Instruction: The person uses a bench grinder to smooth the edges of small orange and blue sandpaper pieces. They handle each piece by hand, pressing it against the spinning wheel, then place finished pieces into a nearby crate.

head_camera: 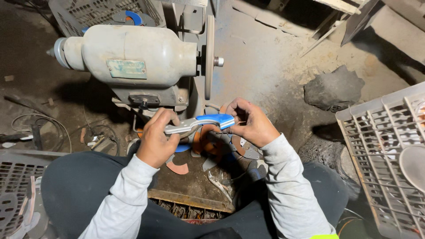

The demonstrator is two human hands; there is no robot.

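Left hand (156,141) and right hand (250,124) both clamped on blue-handled metal tool (199,124), just below grinder wheel's (209,57) rim; plastic crate (385,150) well apart rightward.

Dirty concrete floor (265,66), dusty and stained. Standing on it: grey bench grinder (133,57), plastic crates (389,150) at the right and far left. Scattered about: metal scraps (212,146) (orange, blue, grey), dark rock (334,88), loose wires (40,121).
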